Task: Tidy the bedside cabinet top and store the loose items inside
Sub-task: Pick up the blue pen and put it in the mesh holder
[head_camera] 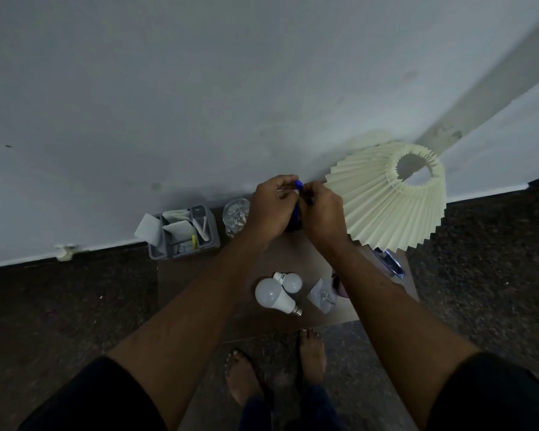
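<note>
Nearest us, our bare feet [311,353] stand on the dark speckled floor at the front edge of the bedside cabinet [193,284]. On its brown surface, closest to that edge, two white light bulbs [277,292] lie on their sides touching each other, and just to their right sits a small clear bag of screws [322,295]; these loose things have not yet gone inside.

Further in, we hold both hands up together over the middle of the surface. Our left hand [269,206] and right hand [322,213] are closed from either side on a small blue object [297,197], fingertips pinching its top, which we judge to be a cap being worked, though the hands hide too much of it to name.

At the back, against the wall, a grey caddy [184,233] packed with papers hangs partly over the left edge, a clear glass [235,214] stands beside it, and the pleated cream lampshade [386,197] leans off to the right, with a blue translucent item [389,262] beneath its rim.
</note>
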A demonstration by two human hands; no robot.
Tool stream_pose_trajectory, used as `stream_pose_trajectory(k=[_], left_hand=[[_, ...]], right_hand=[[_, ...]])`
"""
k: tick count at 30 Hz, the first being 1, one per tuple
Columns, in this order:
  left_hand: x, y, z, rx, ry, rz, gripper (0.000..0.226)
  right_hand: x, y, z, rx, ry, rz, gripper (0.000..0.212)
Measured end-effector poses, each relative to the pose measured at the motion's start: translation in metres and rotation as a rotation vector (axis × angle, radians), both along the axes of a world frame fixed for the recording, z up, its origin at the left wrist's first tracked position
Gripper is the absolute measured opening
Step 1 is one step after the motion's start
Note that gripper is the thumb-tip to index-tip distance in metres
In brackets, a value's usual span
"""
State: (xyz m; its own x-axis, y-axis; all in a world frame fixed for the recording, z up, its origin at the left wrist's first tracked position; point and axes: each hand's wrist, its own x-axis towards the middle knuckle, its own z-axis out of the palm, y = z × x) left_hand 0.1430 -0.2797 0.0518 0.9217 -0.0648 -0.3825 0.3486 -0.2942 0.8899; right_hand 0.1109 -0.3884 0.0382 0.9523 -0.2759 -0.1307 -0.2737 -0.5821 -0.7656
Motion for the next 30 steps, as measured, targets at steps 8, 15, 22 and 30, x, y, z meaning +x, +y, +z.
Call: stream_pose_trajectory(k=[8,15,22,30], left_hand=[[-0.004,-0.003,-0.009,0.058,0.04,-0.007,0.041],[-0.009,0.0,-0.003,0.08,0.055,-0.011,0.044],[-0.018,0.011,-0.001,0.041,0.043,0.029,0.043],[-0.056,0.027,0.014,-0.028,0.011,0.139,0.038]], right_hand=[[0.003,0.008,-0.005,-0.133,0.167,0.066,0.01],[0.009,0.013,-0.002,-0.174,0.219,0.11,0.015],[0.0,0.014,0.005,-0.113,0.14,0.047,0.012],[-0.036,0.016,0.016,-0.073,0.05,0.001,0.02]])
